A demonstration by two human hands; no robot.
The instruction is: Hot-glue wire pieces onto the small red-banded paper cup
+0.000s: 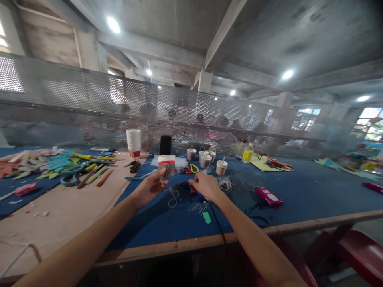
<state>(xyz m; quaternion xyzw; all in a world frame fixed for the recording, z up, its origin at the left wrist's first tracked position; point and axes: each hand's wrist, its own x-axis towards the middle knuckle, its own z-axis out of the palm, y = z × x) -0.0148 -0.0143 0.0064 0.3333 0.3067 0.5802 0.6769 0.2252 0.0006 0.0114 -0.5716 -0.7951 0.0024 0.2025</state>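
Observation:
My left hand is closed at the near side of a white and red paper cup, thumb up, and appears to grip it. The cup's lower part looks greyish and is partly covered by my fingers. Beneath the hand, a thin grey cord lies looped on the blue mat. To the right, my right hand is bent over with fingertips pinched together. What they hold, if anything, is too small to make out. Under this hand lies a blue and red object, mostly hidden, and thin metallic sticks lie just in front.
Small cord-covered cups, a coil of grey cord and yellow-handled pliers lie beyond my hands. Stacked paper cups and a phone stand behind. Scissors lie left, a magenta box right. A perforated screen borders the table.

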